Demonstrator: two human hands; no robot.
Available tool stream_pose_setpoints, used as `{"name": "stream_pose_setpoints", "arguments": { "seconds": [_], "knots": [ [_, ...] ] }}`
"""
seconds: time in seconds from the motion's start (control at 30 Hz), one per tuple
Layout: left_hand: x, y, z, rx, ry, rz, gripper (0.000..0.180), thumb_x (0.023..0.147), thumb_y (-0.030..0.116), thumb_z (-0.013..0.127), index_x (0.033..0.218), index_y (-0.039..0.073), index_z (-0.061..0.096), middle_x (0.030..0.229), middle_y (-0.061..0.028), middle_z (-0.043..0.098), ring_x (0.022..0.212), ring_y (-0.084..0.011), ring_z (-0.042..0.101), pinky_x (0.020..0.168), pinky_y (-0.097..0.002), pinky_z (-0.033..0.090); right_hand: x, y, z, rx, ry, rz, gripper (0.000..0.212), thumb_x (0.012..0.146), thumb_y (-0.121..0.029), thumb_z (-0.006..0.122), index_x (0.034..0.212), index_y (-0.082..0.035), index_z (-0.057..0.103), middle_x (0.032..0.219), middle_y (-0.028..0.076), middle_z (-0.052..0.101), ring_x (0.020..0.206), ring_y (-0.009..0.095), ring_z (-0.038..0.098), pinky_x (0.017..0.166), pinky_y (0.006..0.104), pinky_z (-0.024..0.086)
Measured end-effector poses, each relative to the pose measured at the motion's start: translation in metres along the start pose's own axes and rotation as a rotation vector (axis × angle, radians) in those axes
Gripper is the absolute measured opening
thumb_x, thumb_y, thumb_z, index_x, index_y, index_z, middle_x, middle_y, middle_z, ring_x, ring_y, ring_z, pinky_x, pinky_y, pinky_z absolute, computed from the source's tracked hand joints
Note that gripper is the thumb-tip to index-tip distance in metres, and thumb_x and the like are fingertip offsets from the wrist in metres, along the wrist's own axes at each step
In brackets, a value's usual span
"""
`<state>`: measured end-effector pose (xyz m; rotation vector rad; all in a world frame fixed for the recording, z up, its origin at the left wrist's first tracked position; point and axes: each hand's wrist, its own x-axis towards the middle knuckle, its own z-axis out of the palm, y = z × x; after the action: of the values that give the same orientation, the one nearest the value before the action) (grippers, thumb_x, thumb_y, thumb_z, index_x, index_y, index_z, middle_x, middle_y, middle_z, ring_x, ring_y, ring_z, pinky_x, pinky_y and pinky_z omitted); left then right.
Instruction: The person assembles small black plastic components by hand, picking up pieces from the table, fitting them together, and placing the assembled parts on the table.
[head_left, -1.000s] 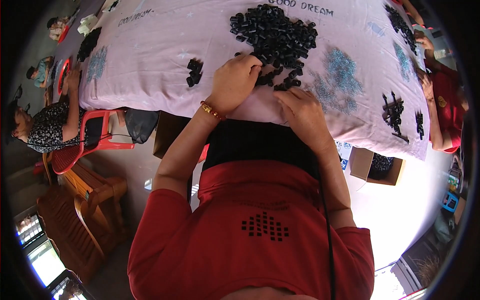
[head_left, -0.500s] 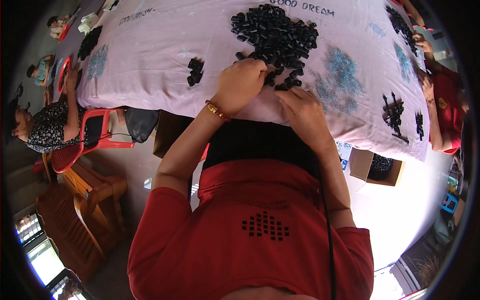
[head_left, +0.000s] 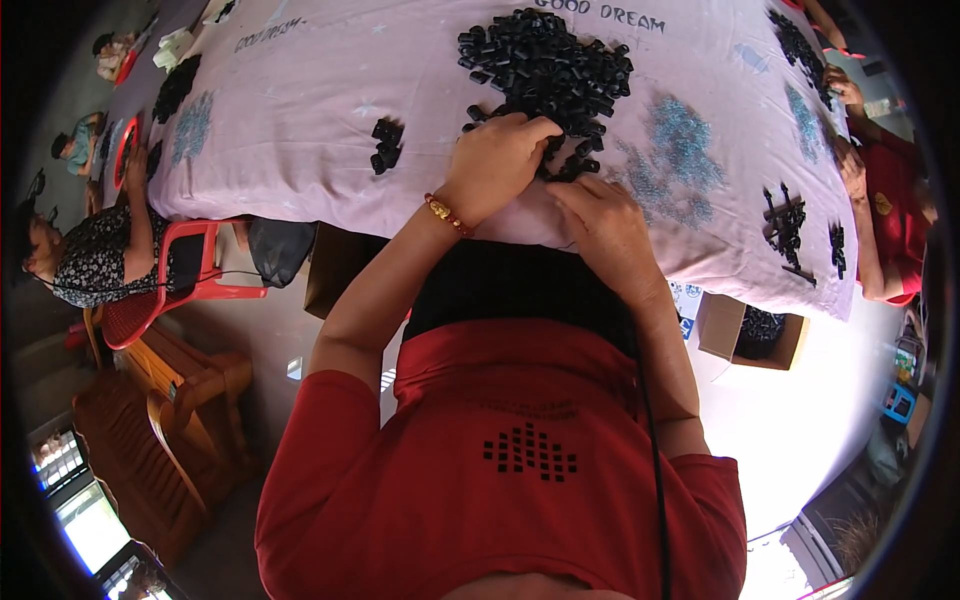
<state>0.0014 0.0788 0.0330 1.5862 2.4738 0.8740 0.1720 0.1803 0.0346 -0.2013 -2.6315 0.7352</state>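
Left hand [head_left: 497, 165]: fingers are curling inward at the lower edge of the pile of black parts [head_left: 545, 65], knuckles up and partly covering it. Can't tell whether I'm gripping a part; the fingertips are pointing away from the camera. Red-and-gold bracelet [head_left: 443, 213] is sitting on that wrist.

Right hand [head_left: 607, 215]: fingers are bending toward the left hand, just below a few loose black parts [head_left: 575, 165] trailing off the pile. Can't tell whether it's pinching anything either. The hands are sitting near each other, with a small gap showing.

Main pile is lying ahead of me on the pale pink cloth [head_left: 300, 130], short chunky pieces heaped together. A small black cluster [head_left: 386, 145] is lying apart, left of my left hand. Clear bluish bits [head_left: 685, 150] are spreading out beyond and right of my right hand. Further right, long thin black pieces [head_left: 785, 225] are lying crisscrossed, with a smaller black bunch [head_left: 837, 248] beside them.

Below the table edge on the right, a cardboard box [head_left: 715, 325] is holding more black stuff. A co-worker in a patterned top [head_left: 105, 250] is sitting left on a red chair [head_left: 190, 265]; another in red [head_left: 890, 200] is reaching onto the cloth from the right.
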Motion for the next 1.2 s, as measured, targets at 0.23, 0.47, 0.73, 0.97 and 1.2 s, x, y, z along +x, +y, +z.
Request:
{"name": "stream_pose_setpoints", "arguments": {
  "seconds": [0.23, 0.47, 0.73, 0.97, 1.2],
  "knots": [
    [0.001, -0.003, 0.002, -0.155, 0.008, -0.012, 0.019, 0.096, 0.016, 0.062, 0.113, 0.017, 0.072, 0.096, -0.0088, 0.072, 0.089, -0.0311, 0.07, 0.074, -0.0414, 0.056, 0.001, 0.0, 0.001, 0.002, 0.036, -0.011, 0.02, 0.084, -0.003, 0.064, 0.101, -0.007, 0.071, 0.087, 0.011, 0.066, 0.083, 0.033, 0.067, 0.08, 0.0432, 0.054],
    [0.012, 0.0, 0.011, -0.022, 0.07, 0.087, 0.021, 0.095, 0.017, 0.064, 0.115, 0.018, 0.07, 0.096, -0.0072, 0.071, 0.087, -0.0305, 0.069, 0.075, -0.043, 0.056, 0.0, -0.001, 0.0, 0.003, 0.03, -0.016, 0.02, 0.084, -0.003, 0.064, 0.102, -0.007, 0.071, 0.087, 0.011, 0.066, 0.082, 0.032, 0.067, 0.078, 0.0432, 0.054],
    [0.01, -0.008, 0.012, 0.037, 0.207, 0.046, 0.005, 0.093, 0.017, 0.064, 0.092, 0.013, 0.066, 0.087, -0.0061, 0.068, 0.088, -0.0308, 0.068, 0.07, -0.0452, 0.056, 0.001, 0.0, 0.001, -0.005, 0.022, -0.01, 0.02, 0.085, -0.003, 0.064, 0.102, -0.007, 0.072, 0.087, 0.011, 0.066, 0.084, 0.032, 0.067, 0.078, 0.0431, 0.054],
    [0.017, 0.001, 0.018, -0.044, 0.126, 0.069, 0.011, 0.093, 0.021, 0.066, 0.098, 0.014, 0.071, 0.09, -0.0064, 0.07, 0.084, -0.03, 0.069, 0.07, -0.0424, 0.056, 0.001, -0.001, 0.001, -0.004, 0.014, -0.008, 0.02, 0.085, -0.003, 0.063, 0.103, -0.007, 0.071, 0.088, 0.011, 0.066, 0.086, 0.032, 0.067, 0.081, 0.0434, 0.053],
    [0.028, 0.006, 0.032, 0.033, 0.16, 0.067, 0.009, 0.092, 0.021, 0.067, 0.09, 0.013, 0.07, 0.09, -0.006, 0.07, 0.083, -0.0294, 0.069, 0.069, -0.0424, 0.056, 0.001, 0.001, 0.002, -0.013, 0.014, -0.012, 0.019, 0.084, -0.003, 0.063, 0.101, -0.008, 0.071, 0.088, 0.011, 0.066, 0.086, 0.032, 0.067, 0.081, 0.0435, 0.053]
  ]
}}
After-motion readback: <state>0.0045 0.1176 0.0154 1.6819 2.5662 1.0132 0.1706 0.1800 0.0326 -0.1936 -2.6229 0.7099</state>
